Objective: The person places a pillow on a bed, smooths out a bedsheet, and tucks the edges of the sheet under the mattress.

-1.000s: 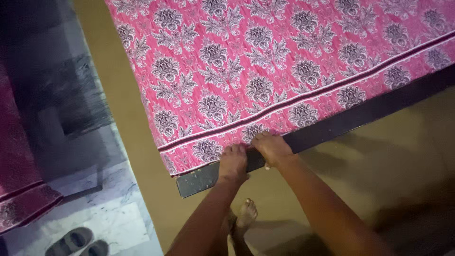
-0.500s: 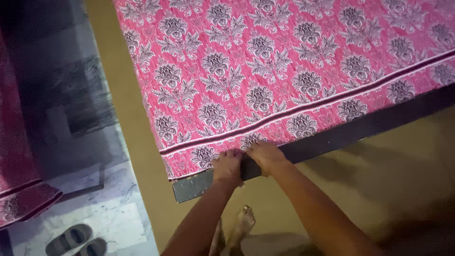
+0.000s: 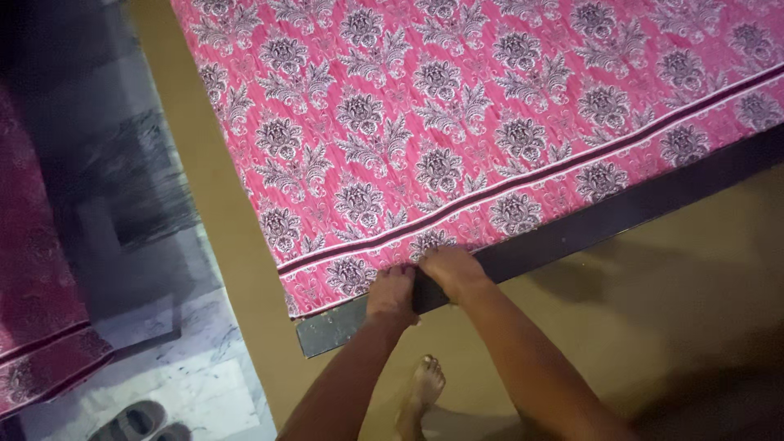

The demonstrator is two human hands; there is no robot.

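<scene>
Both hands at the near edge of the bed, close to its near-left corner. Left hand and right hand sit side by side, almost touching, fingers curled down over the hem of the sheet. Looks like they pinch or press the hem against the dark bed frame; fingertips are hidden, so can't tell if it's a true pinch.

Progress, as a judgement: sheet is spread flat over most of the bed, no big wrinkles in view. Hem runs roughly parallel to the frame, border stripe straight. What's left looks like fixing the near edge: the frame is bare along that edge and at the corner.

Sheet: pink, dark floral motifs in rows, dark stripe near the hem, lightly crinkled fabric.

Bare foot on the tan floor below the hands; sandals on marble by the left edge of view.
</scene>
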